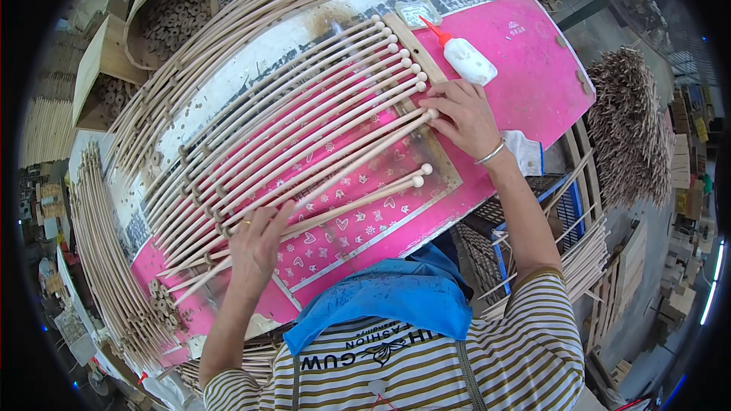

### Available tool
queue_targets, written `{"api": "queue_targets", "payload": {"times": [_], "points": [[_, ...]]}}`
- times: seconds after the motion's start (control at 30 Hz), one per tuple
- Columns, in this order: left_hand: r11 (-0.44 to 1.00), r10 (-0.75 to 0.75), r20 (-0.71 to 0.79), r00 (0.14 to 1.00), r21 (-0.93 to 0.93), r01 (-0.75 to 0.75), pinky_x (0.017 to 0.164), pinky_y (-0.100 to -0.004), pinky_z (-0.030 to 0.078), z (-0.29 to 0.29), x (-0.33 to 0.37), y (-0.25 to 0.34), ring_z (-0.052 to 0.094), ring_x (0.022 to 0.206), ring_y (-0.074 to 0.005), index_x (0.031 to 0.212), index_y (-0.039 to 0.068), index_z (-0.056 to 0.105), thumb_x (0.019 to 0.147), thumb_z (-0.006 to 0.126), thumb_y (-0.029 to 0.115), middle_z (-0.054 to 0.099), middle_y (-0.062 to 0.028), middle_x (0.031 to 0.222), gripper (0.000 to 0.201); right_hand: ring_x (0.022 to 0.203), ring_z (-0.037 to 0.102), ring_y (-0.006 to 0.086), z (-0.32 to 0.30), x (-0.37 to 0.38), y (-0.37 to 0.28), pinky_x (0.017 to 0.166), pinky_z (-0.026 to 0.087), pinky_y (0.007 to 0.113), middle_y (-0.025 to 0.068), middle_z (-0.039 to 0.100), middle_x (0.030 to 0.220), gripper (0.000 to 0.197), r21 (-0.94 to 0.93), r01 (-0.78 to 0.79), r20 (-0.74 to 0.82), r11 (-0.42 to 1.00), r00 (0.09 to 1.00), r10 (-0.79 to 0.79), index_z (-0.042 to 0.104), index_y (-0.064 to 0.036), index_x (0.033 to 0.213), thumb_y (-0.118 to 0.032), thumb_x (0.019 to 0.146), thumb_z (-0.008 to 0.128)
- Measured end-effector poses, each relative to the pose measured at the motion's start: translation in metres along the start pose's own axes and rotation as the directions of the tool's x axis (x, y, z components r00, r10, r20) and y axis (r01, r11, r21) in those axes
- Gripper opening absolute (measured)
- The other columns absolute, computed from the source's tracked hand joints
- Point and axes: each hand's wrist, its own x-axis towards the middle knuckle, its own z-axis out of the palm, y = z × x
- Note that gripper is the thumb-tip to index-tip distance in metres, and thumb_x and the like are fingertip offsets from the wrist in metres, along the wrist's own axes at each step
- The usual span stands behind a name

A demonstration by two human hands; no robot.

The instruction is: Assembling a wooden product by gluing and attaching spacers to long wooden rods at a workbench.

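A slim wooden stick with a ball end [432, 113] lies slanted between my hands. My right hand [466, 118] pinches it at the ball, thumb and fingers closed. Lower left, the curled fingers of my left hand [257, 247] close round the stick's other part; the exact grip is partly hidden. Beyond lies a row of similar sticks [320, 103], their ball ends near a wooden strip [415, 47] and small wooden rings [190, 186] around their left parts. Nearer to me, two more ball-ended sticks [381, 192] lie side by side on the pink sheet [343, 247].
A white squeeze bottle with a red nozzle [468, 61] lies beside a small clear dish [418, 12]. Loose rings [162, 306] are heaped at the table's left. Round and square bins [135, 38] hold rings. Stick bundles [628, 125] stand right; a blue-edged crate [567, 209] is below.
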Motion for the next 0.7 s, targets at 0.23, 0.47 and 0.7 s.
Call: {"api": "queue_targets", "payload": {"times": [0.23, 0.47, 0.7], "points": [[0.998, 0.044, 0.025, 0.999, -0.053, -0.043, 0.069, -0.0383, 0.056, -0.004, -0.016, -0.026, 0.068, 0.084, -0.0264, 0.123, 0.012, 0.075, 0.083, 0.065, 0.002, 0.067, -0.0068, 0.100, 0.043, 0.117, 0.058, 0.0257, 0.002, -0.003, 0.008, 0.101, 0.041, 0.042, 0.0022, 0.067, 0.118, 0.033, -0.035, -0.013, 0.018, 0.999, 1.000, 0.014, 0.076, -0.0157, 0.118, -0.016, 0.085, 0.078], [0.999, 0.001, 0.116, 0.993, -0.044, 0.004, 0.071, -0.0392, 0.059, 0.007, -0.035, -0.010, 0.068, 0.089, -0.0301, 0.132, 0.013, 0.070, 0.084, 0.064, 0.000, 0.065, -0.0090, 0.102, 0.050, 0.114, 0.059, 0.0245, 0.002, -0.002, 0.004, 0.099, 0.043, 0.043, 0.0013, 0.067, 0.114, 0.032, -0.068, -0.002, -0.012, 0.998, 1.000, 0.001, 0.076, -0.0167, 0.116, -0.014, 0.084, 0.079], [0.999, -0.042, 0.025, 0.999, -0.003, 0.042, 0.071, -0.0385, 0.058, 0.019, -0.006, -0.008, 0.067, 0.089, -0.0270, 0.133, 0.011, 0.070, 0.083, 0.065, -0.002, 0.063, -0.0081, 0.101, 0.052, 0.103, 0.064, 0.0288, -0.015, -0.011, -0.042, 0.090, 0.047, 0.043, 0.0074, 0.070, 0.109, 0.029, 0.113, 0.000, -0.173, 0.994, 0.985, 0.020, 0.076, -0.0118, 0.116, -0.014, 0.087, 0.077]]}}
